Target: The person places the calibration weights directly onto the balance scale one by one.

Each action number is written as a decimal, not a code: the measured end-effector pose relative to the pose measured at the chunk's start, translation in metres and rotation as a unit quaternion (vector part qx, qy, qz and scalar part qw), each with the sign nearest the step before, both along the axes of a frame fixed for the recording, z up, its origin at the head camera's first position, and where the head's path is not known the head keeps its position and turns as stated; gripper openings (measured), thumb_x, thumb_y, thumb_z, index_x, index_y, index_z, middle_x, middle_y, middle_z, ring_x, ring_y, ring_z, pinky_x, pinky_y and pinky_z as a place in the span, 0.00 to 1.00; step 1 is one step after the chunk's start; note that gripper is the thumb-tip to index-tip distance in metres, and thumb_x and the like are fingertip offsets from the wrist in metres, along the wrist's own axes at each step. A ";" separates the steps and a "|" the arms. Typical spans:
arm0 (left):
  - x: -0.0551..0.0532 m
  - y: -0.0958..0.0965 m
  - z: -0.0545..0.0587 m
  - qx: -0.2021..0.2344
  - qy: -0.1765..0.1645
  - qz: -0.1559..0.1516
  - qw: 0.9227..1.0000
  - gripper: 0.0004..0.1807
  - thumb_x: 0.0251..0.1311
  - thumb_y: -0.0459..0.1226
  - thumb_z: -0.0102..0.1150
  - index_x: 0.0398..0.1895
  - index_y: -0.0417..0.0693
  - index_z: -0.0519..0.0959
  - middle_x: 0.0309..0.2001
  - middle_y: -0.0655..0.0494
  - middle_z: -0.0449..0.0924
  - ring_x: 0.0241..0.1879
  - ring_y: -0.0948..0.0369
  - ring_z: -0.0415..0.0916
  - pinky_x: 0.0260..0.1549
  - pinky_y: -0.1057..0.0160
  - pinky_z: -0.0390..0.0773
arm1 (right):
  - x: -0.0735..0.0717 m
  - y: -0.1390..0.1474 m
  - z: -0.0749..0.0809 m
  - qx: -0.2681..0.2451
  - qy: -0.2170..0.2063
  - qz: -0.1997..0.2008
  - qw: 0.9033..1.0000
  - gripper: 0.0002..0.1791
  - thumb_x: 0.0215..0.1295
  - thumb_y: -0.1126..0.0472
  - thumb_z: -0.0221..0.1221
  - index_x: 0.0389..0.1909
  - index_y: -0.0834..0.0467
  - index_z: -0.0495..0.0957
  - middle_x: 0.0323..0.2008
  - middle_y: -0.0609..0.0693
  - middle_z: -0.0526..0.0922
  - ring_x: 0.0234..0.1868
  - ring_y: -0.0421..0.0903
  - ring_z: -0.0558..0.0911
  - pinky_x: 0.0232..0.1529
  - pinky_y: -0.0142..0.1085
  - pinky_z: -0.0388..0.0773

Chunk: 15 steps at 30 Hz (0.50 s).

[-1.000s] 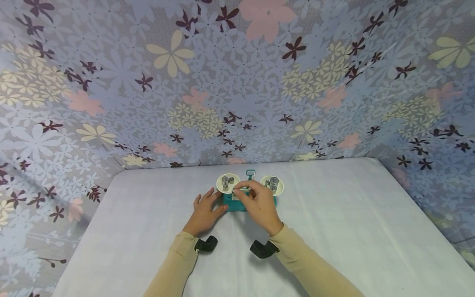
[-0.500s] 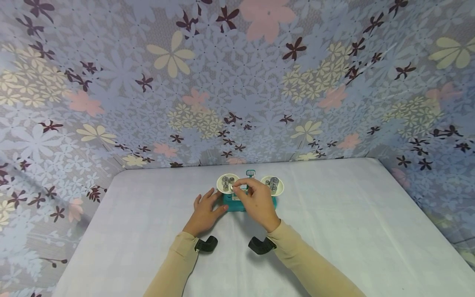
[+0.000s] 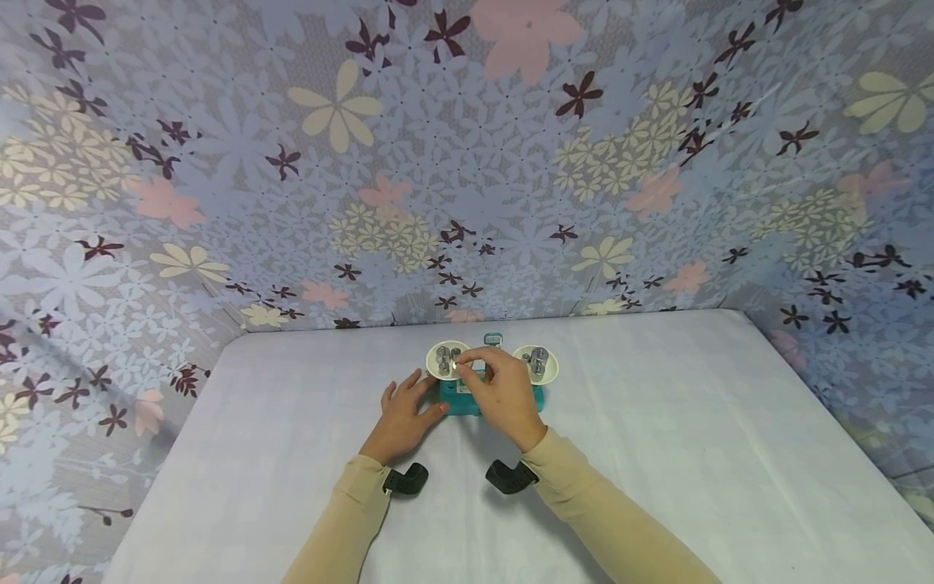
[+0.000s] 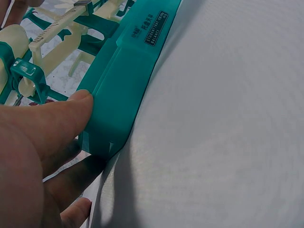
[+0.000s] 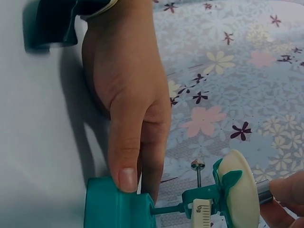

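Note:
A teal tray balance (image 3: 467, 404) stands on the white-covered table, a cream pan on each side. My left hand (image 3: 401, 418) grips the left end of its base (image 4: 123, 80), thumb on the housing and fingers around the end. My right hand (image 3: 507, 397) reaches across the balance and pinches a small silver cylindrical weight (image 5: 264, 191) at the left pan (image 5: 242, 190). Several metal weights (image 3: 443, 354) stand in that left pan. The right pan (image 3: 555, 371) also bears several weights (image 3: 539, 357). My right hand and forearm hide part of the beam.
A teal-framed pointer scale (image 3: 493, 340) rises behind the right hand. An adjusting screw (image 5: 197, 165) sticks out at the beam's left end. Flower-patterned cloth (image 3: 474, 162) hangs behind the table (image 3: 730, 454). Each wrist bears a black camera mount (image 3: 406, 480).
My right hand has shifted slightly left and away from me, bringing the weight from in front of the beam to the left pan. The left hand has kept its place on the base.

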<state>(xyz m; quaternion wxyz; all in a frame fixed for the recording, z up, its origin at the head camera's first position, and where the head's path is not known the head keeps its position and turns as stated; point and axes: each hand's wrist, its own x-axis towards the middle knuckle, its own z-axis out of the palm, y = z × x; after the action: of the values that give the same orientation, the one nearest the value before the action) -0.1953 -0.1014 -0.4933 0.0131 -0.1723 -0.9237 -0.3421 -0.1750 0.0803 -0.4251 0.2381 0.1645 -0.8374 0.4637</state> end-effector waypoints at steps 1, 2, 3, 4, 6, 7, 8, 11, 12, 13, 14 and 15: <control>0.000 0.000 0.000 -0.001 0.001 -0.001 1.000 0.32 0.61 0.51 0.54 0.65 0.46 0.66 0.64 0.49 0.65 0.69 0.49 0.50 0.64 0.39 0.36 | 0.000 0.000 0.000 0.004 0.000 -0.002 1.000 0.06 0.58 0.59 0.64 0.36 0.52 0.84 0.29 0.39 0.80 0.15 0.38 0.64 0.15 0.32 0.62; 0.000 0.000 0.000 -0.001 0.002 -0.002 1.000 0.32 0.61 0.51 0.54 0.65 0.46 0.66 0.64 0.48 0.66 0.68 0.49 0.50 0.64 0.39 0.37 | -0.001 0.000 0.000 0.009 0.002 -0.003 1.000 0.06 0.58 0.59 0.64 0.36 0.52 0.84 0.30 0.39 0.81 0.15 0.38 0.64 0.15 0.32 0.63; 0.000 0.000 0.000 -0.001 0.003 -0.002 1.000 0.32 0.61 0.51 0.54 0.65 0.46 0.66 0.64 0.48 0.66 0.68 0.49 0.51 0.64 0.39 0.37 | -0.001 -0.001 0.000 0.013 0.003 -0.004 1.000 0.06 0.58 0.59 0.64 0.36 0.52 0.84 0.30 0.39 0.81 0.14 0.37 0.64 0.15 0.32 0.63; 0.000 0.000 0.000 -0.001 0.004 -0.003 1.000 0.32 0.61 0.51 0.54 0.65 0.45 0.66 0.64 0.47 0.66 0.68 0.49 0.51 0.63 0.39 0.37 | -0.001 -0.001 -0.001 0.018 0.005 -0.005 1.000 0.06 0.58 0.59 0.63 0.36 0.52 0.84 0.30 0.39 0.81 0.14 0.37 0.64 0.14 0.32 0.63; 0.000 0.000 0.000 0.003 0.004 -0.005 1.000 0.32 0.61 0.51 0.54 0.65 0.45 0.66 0.64 0.47 0.66 0.68 0.48 0.51 0.64 0.39 0.37 | -0.002 -0.001 0.000 0.026 0.007 -0.007 1.000 0.05 0.58 0.59 0.63 0.36 0.52 0.84 0.31 0.40 0.81 0.13 0.36 0.64 0.13 0.31 0.62; 0.000 0.000 0.000 0.004 0.004 -0.005 1.000 0.31 0.61 0.51 0.54 0.64 0.45 0.66 0.64 0.47 0.66 0.68 0.48 0.51 0.63 0.39 0.37 | -0.002 -0.001 -0.001 0.029 0.008 -0.008 1.000 0.05 0.58 0.59 0.63 0.36 0.52 0.84 0.31 0.40 0.81 0.13 0.36 0.64 0.13 0.31 0.62; 0.000 0.000 0.000 0.005 0.004 -0.006 1.000 0.31 0.61 0.50 0.54 0.64 0.45 0.66 0.64 0.47 0.66 0.68 0.48 0.51 0.63 0.39 0.36 | -0.002 -0.002 -0.001 0.033 0.008 -0.009 0.999 0.05 0.58 0.58 0.63 0.36 0.52 0.84 0.31 0.40 0.81 0.13 0.35 0.64 0.13 0.31 0.62; -0.001 -0.001 -0.002 0.004 0.002 -0.006 1.000 0.32 0.61 0.51 0.53 0.65 0.45 0.66 0.64 0.48 0.66 0.69 0.49 0.50 0.64 0.40 0.36 | -0.003 -0.002 -0.001 0.041 0.007 -0.013 0.999 0.05 0.59 0.58 0.63 0.36 0.52 0.84 0.31 0.40 0.82 0.13 0.34 0.64 0.13 0.31 0.63; -0.001 -0.001 -0.002 0.003 0.001 -0.005 1.000 0.32 0.61 0.51 0.53 0.65 0.45 0.66 0.64 0.48 0.65 0.69 0.49 0.50 0.64 0.40 0.35 | -0.003 -0.002 -0.001 0.044 0.006 -0.015 0.999 0.05 0.59 0.58 0.63 0.36 0.51 0.84 0.31 0.40 0.82 0.13 0.34 0.64 0.13 0.31 0.63; -0.001 -0.001 -0.002 0.001 0.000 -0.005 1.000 0.32 0.62 0.52 0.53 0.65 0.46 0.65 0.64 0.49 0.65 0.69 0.50 0.50 0.64 0.40 0.35 | -0.003 -0.002 -0.001 0.046 0.005 -0.016 0.999 0.05 0.59 0.57 0.63 0.36 0.51 0.84 0.31 0.40 0.82 0.13 0.33 0.64 0.14 0.31 0.63; -0.001 -0.001 -0.003 0.001 0.000 -0.005 1.000 0.32 0.62 0.52 0.53 0.65 0.46 0.65 0.64 0.49 0.65 0.69 0.50 0.50 0.64 0.40 0.35 | -0.004 -0.003 -0.001 0.049 0.005 -0.018 0.999 0.05 0.59 0.57 0.63 0.36 0.51 0.84 0.31 0.40 0.82 0.13 0.33 0.64 0.14 0.31 0.63; -0.001 -0.001 -0.003 0.000 0.001 -0.004 1.000 0.32 0.62 0.52 0.53 0.65 0.46 0.65 0.64 0.49 0.65 0.69 0.50 0.50 0.64 0.40 0.35 | -0.004 -0.003 -0.001 0.051 0.004 -0.019 0.999 0.05 0.59 0.57 0.63 0.36 0.51 0.84 0.31 0.40 0.81 0.14 0.33 0.64 0.14 0.31 0.63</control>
<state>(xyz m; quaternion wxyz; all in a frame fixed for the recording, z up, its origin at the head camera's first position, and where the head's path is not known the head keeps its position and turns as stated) -0.1963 -0.1026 -0.4964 0.0124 -0.1763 -0.9228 -0.3424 -0.1786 0.0774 -0.4261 0.2416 0.1626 -0.8617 0.4155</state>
